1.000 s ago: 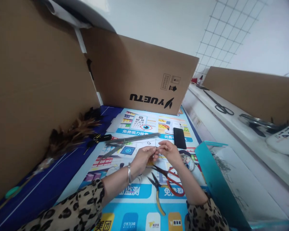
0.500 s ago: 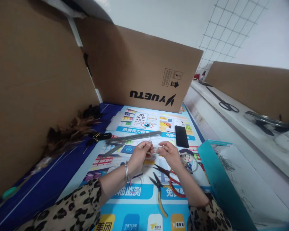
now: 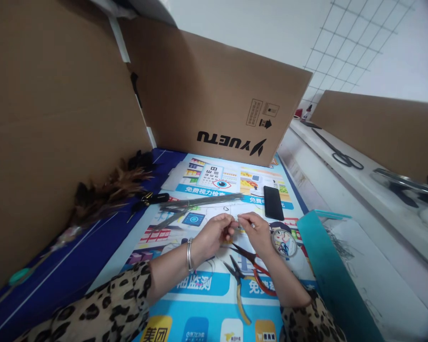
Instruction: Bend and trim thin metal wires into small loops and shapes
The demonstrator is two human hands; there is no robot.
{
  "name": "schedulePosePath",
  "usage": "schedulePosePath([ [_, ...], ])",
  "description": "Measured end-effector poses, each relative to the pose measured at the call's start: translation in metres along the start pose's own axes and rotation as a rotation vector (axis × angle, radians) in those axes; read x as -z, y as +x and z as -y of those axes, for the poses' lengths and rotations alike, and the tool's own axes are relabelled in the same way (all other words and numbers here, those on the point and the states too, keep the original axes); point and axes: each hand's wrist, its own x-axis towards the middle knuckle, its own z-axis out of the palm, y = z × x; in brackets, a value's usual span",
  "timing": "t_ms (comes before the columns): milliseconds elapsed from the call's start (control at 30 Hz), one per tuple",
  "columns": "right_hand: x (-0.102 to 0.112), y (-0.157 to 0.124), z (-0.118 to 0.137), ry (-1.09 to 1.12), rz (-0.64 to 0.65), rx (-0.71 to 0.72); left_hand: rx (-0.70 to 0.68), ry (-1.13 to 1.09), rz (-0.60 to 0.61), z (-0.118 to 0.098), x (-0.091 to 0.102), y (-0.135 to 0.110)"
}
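Observation:
My left hand (image 3: pixel 219 232) is closed in a pinch over the middle of the printed mat. A thin wire (image 3: pixel 226 208) with a small loop at its end sticks up by its fingertips. Close against it, my right hand (image 3: pixel 255 230) pinches at the same spot, its thumb and forefinger pressed together on what looks like the same wire; most of it is hidden by the fingers. Just below the hands lie pliers with yellow handles (image 3: pixel 239 280) and a tool with red handles (image 3: pixel 258 270). Behind them rests a bundle of thin grey wires (image 3: pixel 203 202).
A black phone (image 3: pixel 273 203) lies beyond my right hand, with a round clear dish (image 3: pixel 284 243) nearer. At right stands a teal box (image 3: pixel 328 266) holding fine wires. Brown feathers (image 3: pixel 110 190) and black-handled snips (image 3: pixel 157 198) lie left. Cardboard panels (image 3: pixel 214 90) wall the back and left.
My right fingers, earlier spread apart, have closed into a pinch beside my left fingertips. My left hand has turned slightly. The whole view has shifted a little.

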Motion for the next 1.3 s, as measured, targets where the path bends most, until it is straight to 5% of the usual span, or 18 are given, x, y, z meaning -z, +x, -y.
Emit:
schedulePosePath([
  [167,0.003,0.001,0.003,-0.018,-0.013,0.002,0.056,-0.147,0.118,-0.006,-0.002,-0.004],
  [300,0.010,0.004,0.003,0.035,-0.016,-0.083,0.098,-0.004,0.243,-0.003,-0.001,-0.005],
  [633,0.011,0.008,-0.006,0.324,0.150,-0.313,0.137,0.141,0.310,-0.001,-0.004,-0.009],
  [900,0.012,0.009,0.011,0.488,0.206,-0.363,-0.031,0.297,0.238,0.000,-0.009,-0.010],
  [1100,0.011,0.006,0.020,0.642,0.156,-0.426,-0.139,0.312,0.299,0.001,-0.013,-0.013],
  [1300,0.017,0.007,0.025,0.522,0.190,-0.385,-0.174,0.286,0.246,0.008,-0.014,-0.018],
])
